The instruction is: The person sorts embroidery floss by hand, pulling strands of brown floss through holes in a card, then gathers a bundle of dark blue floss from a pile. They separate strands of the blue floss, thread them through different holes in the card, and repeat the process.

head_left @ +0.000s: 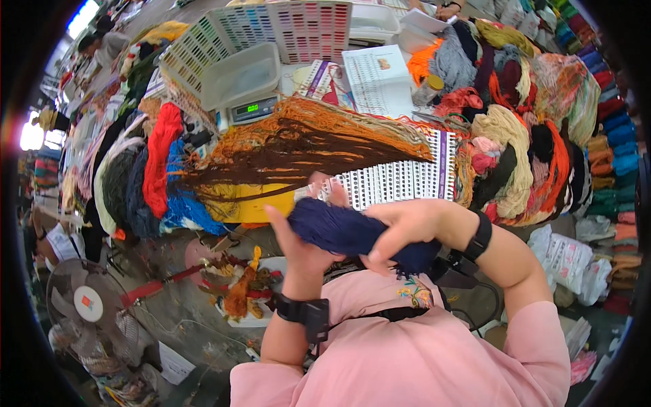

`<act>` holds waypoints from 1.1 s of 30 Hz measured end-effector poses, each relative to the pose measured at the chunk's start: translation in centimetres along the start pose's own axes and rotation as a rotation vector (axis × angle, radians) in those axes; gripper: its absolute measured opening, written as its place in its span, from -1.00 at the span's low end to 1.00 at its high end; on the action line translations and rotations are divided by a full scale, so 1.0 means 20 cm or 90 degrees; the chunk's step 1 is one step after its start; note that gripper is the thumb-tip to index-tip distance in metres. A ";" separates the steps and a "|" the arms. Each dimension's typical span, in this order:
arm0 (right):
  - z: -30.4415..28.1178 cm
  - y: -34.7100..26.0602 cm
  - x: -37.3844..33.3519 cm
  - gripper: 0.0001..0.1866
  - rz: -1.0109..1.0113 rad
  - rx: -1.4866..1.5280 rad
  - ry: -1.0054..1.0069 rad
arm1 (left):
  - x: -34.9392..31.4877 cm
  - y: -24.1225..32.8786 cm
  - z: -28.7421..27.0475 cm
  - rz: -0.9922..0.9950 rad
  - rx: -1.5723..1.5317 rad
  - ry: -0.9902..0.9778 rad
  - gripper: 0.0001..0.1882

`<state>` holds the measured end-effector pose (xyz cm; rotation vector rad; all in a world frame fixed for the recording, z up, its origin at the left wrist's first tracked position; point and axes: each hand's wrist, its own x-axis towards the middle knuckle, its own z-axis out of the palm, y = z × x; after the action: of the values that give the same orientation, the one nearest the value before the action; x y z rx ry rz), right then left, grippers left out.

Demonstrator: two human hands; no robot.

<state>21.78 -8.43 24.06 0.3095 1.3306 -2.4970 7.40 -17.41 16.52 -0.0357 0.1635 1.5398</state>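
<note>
Together, our two hands hold one navy hank (332,227) between our chest and one brown bundle (291,159): our left hand (305,247), flat with thumb spread, supports one end; our right hand (410,222) grips the other. Beyond, one tub (256,88) sits on one scale (255,108); one fan (88,302) stands leftward.

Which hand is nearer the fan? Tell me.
Left: the left hand is to the right of the fan; the right hand is farther right.
</note>
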 end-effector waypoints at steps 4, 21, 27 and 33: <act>-0.08 0.18 0.01 -0.76 0.085 -0.074 0.051 | -0.08 0.28 0.04 0.173 -0.080 -0.083 -0.54; -1.27 0.79 0.43 -0.60 -0.079 -1.064 0.135 | -0.35 0.46 -0.03 0.202 0.051 -0.007 -0.48; -1.38 0.26 1.15 -0.66 -0.016 -1.153 0.393 | -0.47 0.60 0.04 0.378 0.186 0.175 -0.64; -0.90 -0.24 1.02 -0.72 -0.440 -0.387 0.158 | -0.47 0.86 0.29 0.571 0.360 0.257 -0.77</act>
<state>1.87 5.94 11.27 0.0080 2.5603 -2.3956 -9.44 -25.45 24.81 0.2023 1.0411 2.3040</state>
